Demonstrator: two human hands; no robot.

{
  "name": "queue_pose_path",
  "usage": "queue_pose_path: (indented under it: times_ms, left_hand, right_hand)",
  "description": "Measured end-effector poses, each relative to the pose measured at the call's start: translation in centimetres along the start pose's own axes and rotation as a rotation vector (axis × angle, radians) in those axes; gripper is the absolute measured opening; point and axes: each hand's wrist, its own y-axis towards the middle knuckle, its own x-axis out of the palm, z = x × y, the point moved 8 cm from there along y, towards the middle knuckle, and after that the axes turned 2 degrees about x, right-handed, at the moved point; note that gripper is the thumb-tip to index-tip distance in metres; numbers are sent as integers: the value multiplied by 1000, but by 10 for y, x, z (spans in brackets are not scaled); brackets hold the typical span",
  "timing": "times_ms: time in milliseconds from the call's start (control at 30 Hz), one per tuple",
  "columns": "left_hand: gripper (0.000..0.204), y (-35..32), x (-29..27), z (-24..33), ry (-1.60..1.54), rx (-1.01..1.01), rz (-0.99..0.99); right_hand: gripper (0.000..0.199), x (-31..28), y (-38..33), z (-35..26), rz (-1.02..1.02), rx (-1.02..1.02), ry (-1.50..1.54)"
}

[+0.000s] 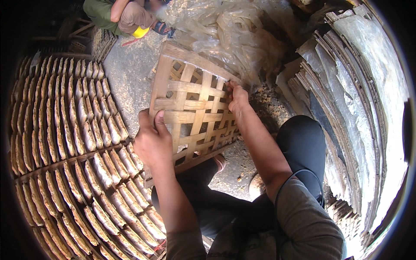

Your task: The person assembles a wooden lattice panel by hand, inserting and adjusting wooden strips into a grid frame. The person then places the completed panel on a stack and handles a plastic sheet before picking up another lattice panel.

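Bamboo-strip woven lattice tray, tan, open weave, sits at frame centre, tilted over the knees. L hand grips its lower-left edge at 7 o'clock, thumb on top. R hand clasps the right edge at 3 o'clock. Rows of pale flat cakes on racks lie at 9 o'clock, crumpled clear plastic sheeting at 12.

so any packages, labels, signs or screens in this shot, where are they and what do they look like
No labels, signs or screens show.
Clear plastic bags: crumpled, see-through heap at top centre, beyond the woven bamboo tray held by the left hand and right hand.
Grey sheets: stacked in curved layers on the right, dull and shiny; whether they are packaging I cannot tell.
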Motion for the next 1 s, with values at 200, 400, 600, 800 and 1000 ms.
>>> queue_pose_path:
  times_ms: [200,400,600,800,1000]
  left_hand:
    - [33,-1,-3,3,-20,11,13]
    - [33,-3,-5,3,-12,14,37]
    - [34,-3,-6,8,-22,48,49]
    - [34,-4,-7,13,-17,73,67]
    - [33,-6,-10,14,-23,76,69]
  right_hand:
    - [24,10,-15,-2,17,-38,-88]
    - [25,-14,-4,-16,239,-498,-656]
    - [27,-1,16,2,100,-245,-155]
    - [46,-5,1,-12,154,-444,-372]
    - [32,10,-28,-19,0,-432,-236]
